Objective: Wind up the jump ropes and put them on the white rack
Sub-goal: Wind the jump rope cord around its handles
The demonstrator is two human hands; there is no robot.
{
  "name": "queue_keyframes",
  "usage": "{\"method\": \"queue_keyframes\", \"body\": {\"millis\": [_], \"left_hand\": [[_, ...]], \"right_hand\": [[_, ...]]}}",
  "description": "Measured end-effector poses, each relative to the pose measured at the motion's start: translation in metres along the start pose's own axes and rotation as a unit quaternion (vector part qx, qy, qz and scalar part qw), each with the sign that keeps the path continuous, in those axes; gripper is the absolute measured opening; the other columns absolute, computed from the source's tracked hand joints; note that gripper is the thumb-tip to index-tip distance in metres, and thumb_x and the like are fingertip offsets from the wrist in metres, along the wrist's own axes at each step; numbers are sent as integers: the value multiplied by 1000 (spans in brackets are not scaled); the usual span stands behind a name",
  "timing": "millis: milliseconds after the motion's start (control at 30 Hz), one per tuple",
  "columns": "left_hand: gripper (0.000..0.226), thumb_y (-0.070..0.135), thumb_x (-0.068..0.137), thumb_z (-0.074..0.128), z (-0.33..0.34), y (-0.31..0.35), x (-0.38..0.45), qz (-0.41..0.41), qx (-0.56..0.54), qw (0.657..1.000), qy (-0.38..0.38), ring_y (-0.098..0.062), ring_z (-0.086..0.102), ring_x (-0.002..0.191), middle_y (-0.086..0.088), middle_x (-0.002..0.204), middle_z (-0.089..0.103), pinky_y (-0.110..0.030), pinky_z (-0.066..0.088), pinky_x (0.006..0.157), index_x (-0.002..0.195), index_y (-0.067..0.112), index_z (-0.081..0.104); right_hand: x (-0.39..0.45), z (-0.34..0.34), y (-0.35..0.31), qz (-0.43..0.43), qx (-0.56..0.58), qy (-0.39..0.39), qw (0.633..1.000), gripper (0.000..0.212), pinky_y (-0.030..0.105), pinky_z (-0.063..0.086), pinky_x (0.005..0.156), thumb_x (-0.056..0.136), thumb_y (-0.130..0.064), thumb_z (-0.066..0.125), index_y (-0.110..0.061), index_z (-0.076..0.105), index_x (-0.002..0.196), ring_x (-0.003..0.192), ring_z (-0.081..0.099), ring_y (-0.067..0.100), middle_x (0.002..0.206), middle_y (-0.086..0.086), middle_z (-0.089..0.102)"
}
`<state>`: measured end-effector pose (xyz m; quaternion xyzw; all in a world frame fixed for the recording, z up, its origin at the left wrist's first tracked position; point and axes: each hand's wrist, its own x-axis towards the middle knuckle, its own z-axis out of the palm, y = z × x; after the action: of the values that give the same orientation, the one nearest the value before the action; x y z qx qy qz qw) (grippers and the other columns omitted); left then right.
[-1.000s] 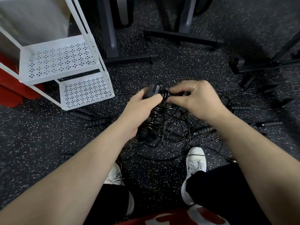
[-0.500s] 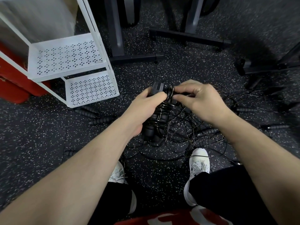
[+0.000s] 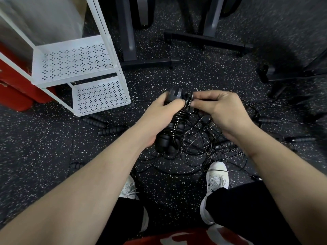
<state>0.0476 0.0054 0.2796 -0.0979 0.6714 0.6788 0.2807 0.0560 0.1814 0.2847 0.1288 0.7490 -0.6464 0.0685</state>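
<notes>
In the head view, the left hand (image 3: 159, 117) still grips the paired handles (image 3: 169, 137) while the right hand (image 3: 221, 110) has drawn closer, pinching the cord (image 3: 188, 101) at their top, so I judge the winding nearly finished. The bundle sits mid-frame above the floor tangle (image 3: 208, 138), long axis running from 6 to 12 o'clock, caps toward 12; the white rack (image 3: 99, 103) waits at 10 o'clock.

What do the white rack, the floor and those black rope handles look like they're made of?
The white rack looks like painted sheet metal: thin, matte shelves punched with small diamond holes. The floor looks like rubber gym matting, dark with pale flecks. The handles the left hand grips seem to be ribbed foam or soft rubber, matte black; hard to tell which.
</notes>
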Motion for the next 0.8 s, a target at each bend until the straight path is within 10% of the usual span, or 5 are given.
{"method": "queue_keyframes", "body": {"millis": [567, 700, 800], "left_hand": [[21, 30, 96, 59, -8, 11, -6, -99, -95, 989, -63, -29, 69, 69, -11, 80, 69, -33, 54, 63, 90, 12, 67], [17, 30, 97, 61, -9, 8, -4, -80, -54, 994, -40, -25, 70, 71, -8, 87, 71, -32, 57, 60, 105, 15, 64], [15, 31, 98, 64, -7, 2, 1, -38, 9, 999, -15, -21, 70, 72, -2, 90, 72, -38, 60, 67, 112, 29, 63]], "right_hand": [[-2, 5, 3, -134, -65, -36, 988, 16, 10, 45, 67, 87, -10, 77, -27, 76, 88, 76, 60, -6, 102, -9, 66], [-1, 7, 5, -120, -78, -44, 989, 20, 25, 52, 89, 90, -9, 75, -29, 76, 90, 93, 64, 1, 103, -11, 67], [-1, 10, 6, -77, -77, 9, 994, 21, 28, 51, 75, 87, -11, 78, -32, 76, 88, 74, 64, 7, 88, -10, 74]]}}
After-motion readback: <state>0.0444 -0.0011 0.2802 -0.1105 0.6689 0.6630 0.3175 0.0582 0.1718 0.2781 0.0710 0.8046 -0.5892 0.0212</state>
